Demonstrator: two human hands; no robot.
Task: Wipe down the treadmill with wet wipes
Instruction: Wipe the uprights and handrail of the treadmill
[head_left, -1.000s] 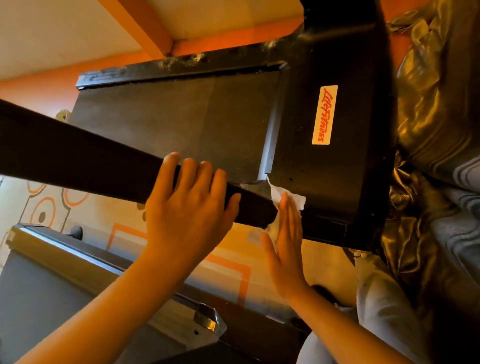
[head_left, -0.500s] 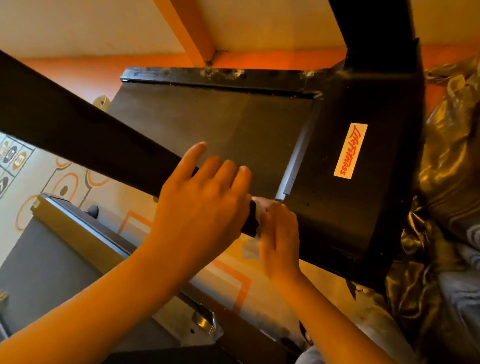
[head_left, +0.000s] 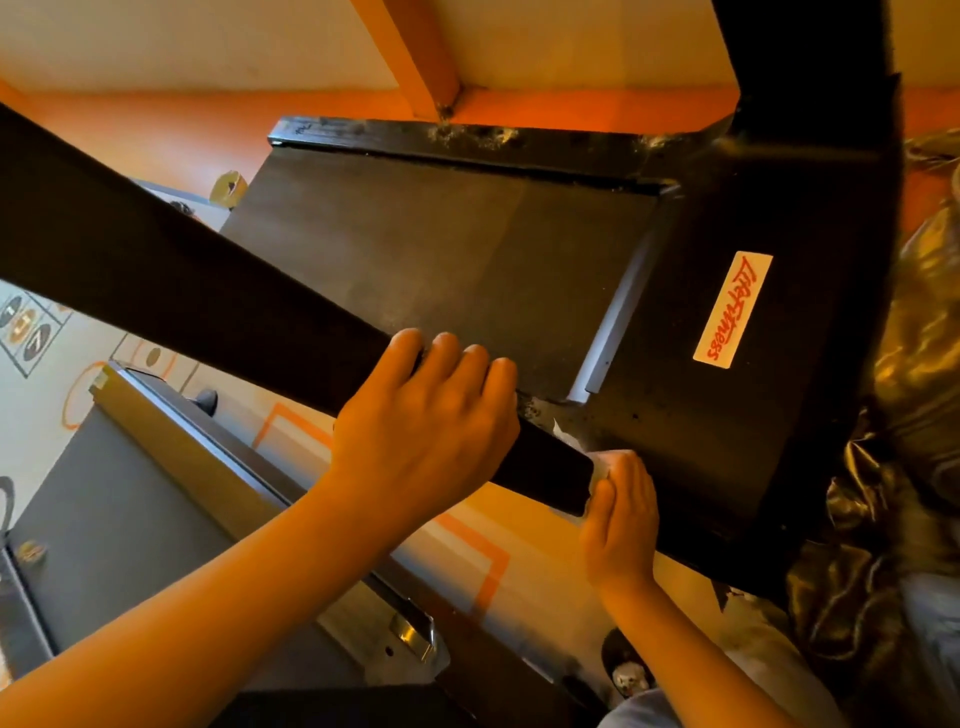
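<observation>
The black treadmill lies below me, with its dark belt (head_left: 467, 270) and a motor cover (head_left: 727, 441) that carries an orange label (head_left: 732, 310). A black handrail (head_left: 182, 280) runs diagonally across the view. My left hand (head_left: 426, 415) grips the handrail near its lower end, fingers curled over the top. My right hand (head_left: 621, 514) holds a white wet wipe (head_left: 602, 464) against the very end of the handrail, fingers curled round it. Most of the wipe is hidden by the hand and the rail.
A grey machine with a metal edge rail (head_left: 171, 441) stands at the lower left. Shiny gold fabric (head_left: 914, 415) is piled along the right side. The floor (head_left: 467, 561) between the machines has orange line patterns. An orange wall band runs behind the treadmill.
My right hand went from lying flat against the cover with the wipe to curling round the wipe at the handrail's end. My left hand has stayed gripping the handrail.
</observation>
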